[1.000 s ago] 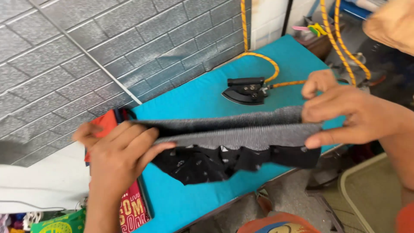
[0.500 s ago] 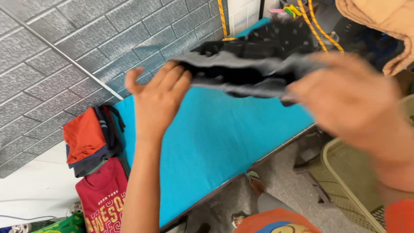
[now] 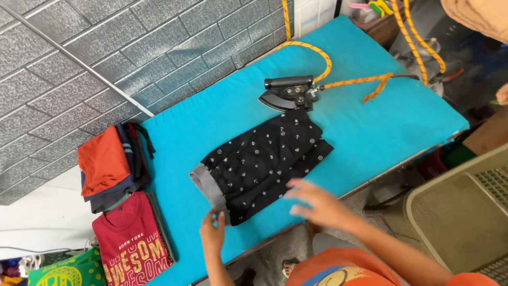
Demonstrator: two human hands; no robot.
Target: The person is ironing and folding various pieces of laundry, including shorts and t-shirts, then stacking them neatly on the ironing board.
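Observation:
A black patterned pair of shorts point(image 3: 264, 161) with a grey waistband lies flat on the turquoise ironing table point(image 3: 381, 116). My left hand point(image 3: 213, 230) is at the waistband corner near the table's front edge, fingers pinching or touching the fabric. My right hand point(image 3: 315, 204), blurred, hovers over the shorts' near edge with fingers spread. A black iron point(image 3: 288, 92) rests just beyond the shorts, with a yellow braided cord point(image 3: 323, 61) running up and away.
A stack of folded clothes point(image 3: 111, 167), orange on top, and a red printed shirt point(image 3: 132, 243) lie at the table's left end. A grey tiled wall point(image 3: 79, 58) stands behind. A beige plastic crate point(image 3: 465, 212) sits at lower right.
The shorts, held up in both hands before, now lie spread flat on the table. Both hands have dropped to the near edge of the garment.

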